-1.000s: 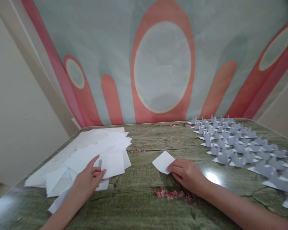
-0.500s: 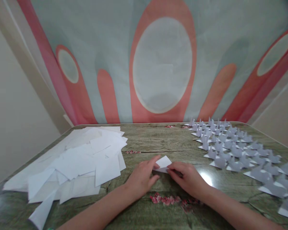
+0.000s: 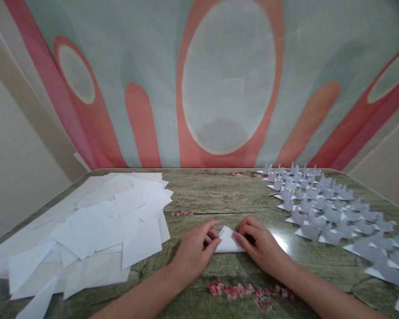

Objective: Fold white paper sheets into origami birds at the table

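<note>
A small folded piece of white paper (image 3: 228,244) is between my two hands, over the middle of the table near me. It looks like a triangle with its tip pointing away and a straight fold along the near side. My left hand (image 3: 197,246) pinches its left edge with thumb and fingers. On the right edge, my right hand (image 3: 257,239) grips the paper with the thumb in front and the fingers curled behind. Parts of both side edges are hidden by my fingers.
On the left lies a wide, loose heap of white paper sheets (image 3: 96,230). Rows of folded white paper figures (image 3: 332,215) with raised points stand on the right. The wood-patterned table (image 3: 202,190) has printed pink flowers and meets a patterned backdrop (image 3: 229,75) behind.
The paper has gone from lying flatter to a triangle with a raised tip. My left thumb has closed onto its edge. The view has shifted slightly.
</note>
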### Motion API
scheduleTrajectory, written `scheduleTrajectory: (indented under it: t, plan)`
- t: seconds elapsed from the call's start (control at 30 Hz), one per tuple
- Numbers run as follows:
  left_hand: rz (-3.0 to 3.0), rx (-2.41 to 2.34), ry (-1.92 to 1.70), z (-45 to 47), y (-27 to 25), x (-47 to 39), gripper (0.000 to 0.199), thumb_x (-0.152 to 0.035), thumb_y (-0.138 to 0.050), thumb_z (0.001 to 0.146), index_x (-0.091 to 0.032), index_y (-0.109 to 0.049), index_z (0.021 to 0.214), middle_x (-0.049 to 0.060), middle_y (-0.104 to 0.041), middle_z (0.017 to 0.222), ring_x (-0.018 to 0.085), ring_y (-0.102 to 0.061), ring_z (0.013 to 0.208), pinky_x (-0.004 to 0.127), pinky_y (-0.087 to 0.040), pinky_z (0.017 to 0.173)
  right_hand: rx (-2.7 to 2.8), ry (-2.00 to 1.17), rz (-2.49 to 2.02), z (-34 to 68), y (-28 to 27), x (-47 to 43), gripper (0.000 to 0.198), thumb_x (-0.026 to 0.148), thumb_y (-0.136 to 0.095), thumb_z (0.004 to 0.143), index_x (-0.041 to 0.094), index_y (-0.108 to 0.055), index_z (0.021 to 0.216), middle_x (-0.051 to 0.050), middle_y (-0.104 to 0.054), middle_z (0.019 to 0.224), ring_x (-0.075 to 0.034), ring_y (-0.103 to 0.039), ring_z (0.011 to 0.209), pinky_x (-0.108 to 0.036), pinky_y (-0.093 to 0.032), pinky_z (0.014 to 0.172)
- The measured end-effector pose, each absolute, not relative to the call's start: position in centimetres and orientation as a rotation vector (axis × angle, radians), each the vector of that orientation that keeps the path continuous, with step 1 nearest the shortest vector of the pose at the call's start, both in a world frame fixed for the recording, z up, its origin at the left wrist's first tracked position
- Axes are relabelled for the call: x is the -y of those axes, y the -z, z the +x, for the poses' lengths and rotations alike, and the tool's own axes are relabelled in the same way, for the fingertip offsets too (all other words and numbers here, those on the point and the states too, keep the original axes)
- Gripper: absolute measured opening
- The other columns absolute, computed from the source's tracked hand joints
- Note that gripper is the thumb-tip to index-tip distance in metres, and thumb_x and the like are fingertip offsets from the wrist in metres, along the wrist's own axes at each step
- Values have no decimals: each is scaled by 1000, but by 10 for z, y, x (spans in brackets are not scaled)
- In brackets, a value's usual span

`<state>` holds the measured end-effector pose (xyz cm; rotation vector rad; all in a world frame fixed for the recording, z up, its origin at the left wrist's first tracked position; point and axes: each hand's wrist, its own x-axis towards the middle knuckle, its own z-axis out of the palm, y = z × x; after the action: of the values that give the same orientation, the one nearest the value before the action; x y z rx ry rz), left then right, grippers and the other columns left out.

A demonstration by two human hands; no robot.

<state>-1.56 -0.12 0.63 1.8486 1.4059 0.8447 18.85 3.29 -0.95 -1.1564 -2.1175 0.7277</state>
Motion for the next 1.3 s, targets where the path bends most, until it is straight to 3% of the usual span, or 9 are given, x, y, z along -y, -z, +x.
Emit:
scheduleTrajectory:
  t: [0.13,0.23,0.5,0.73,1.3]
  plan:
    - [1939,-1394,-846,-16,-11,4,22,-22,-51,84,-20,-57,106,3,-59,99,12,-56,73,24,-45,67,2142,-693,-1140,189,9,-33,19,23,-50,85,19,-51,66,-3,-52,80,-16,-52,76,-28,-42,69]
    - [2050,-1359,-810,-16,-15,9,19,-20,-49,86,-20,-59,102,4,-57,98,14,-55,83,25,-46,74,2164,-667,-1135,189,9,-34,18,22,-50,85,19,-51,67,-4,-52,80,-17,-51,76,-29,-42,69]
    - [2372,-1365,-590,-13,-7,16,28,-18,-51,85,-23,-56,112,7,-53,113,19,-51,101,34,-42,90,2278,-520,-1253,186,9,-37,23,24,-50,85,19,-48,64,-3,-51,74,-16,-51,69,-28,-41,63]
    - [2420,-1358,-589,-14,-8,14,28,-19,-50,86,-21,-55,113,8,-56,108,19,-51,99,36,-44,89,2325,-391,-1307,184,11,-43,25,29,-50,85,19,-48,62,-2,-49,70,-14,-49,60,-26,-38,55]
    - [2394,-1357,-613,-16,-5,8,27,-20,-45,89,-19,-56,114,7,-58,108,18,-53,97,34,-45,89,2315,-436,-1351,182,8,-40,21,24,-49,85,19,-46,64,-2,-50,73,-15,-51,65,-27,-38,56]
